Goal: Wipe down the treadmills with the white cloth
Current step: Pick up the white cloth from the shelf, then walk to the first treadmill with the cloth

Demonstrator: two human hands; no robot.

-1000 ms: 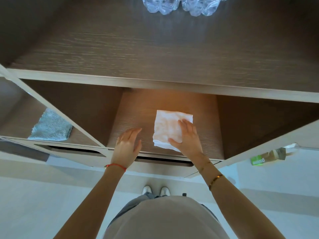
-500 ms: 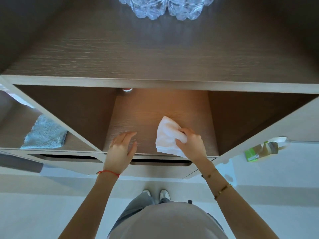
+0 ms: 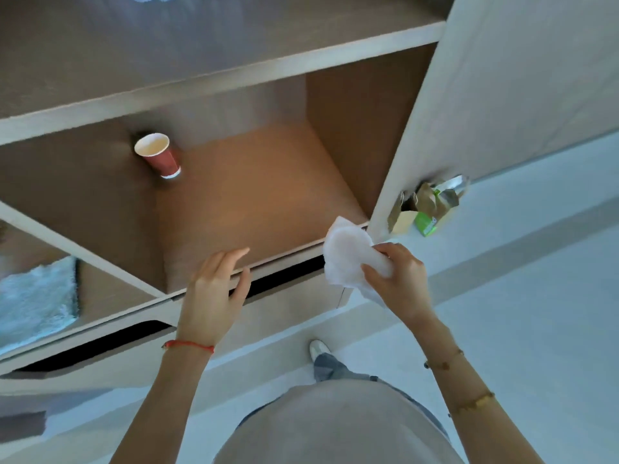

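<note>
My right hand (image 3: 398,276) grips a crumpled white cloth (image 3: 345,252), lifted clear of the wooden shelf (image 3: 254,209) and held just past its front right corner. My left hand (image 3: 214,289) hovers with relaxed fingers over the shelf's front edge and holds nothing. No treadmill is in view.
A red paper cup (image 3: 159,155) lies tipped at the back left of the shelf compartment. A pale blue towel (image 3: 37,299) sits in the compartment to the left. A brown paper bag and a green box (image 3: 425,209) stand on the floor behind the cabinet's right side panel (image 3: 469,95).
My right hand has gathered the flat cloth, lifted it off the shelf and drawn it back to the right. The view has swung, which brings the red cup into sight.
</note>
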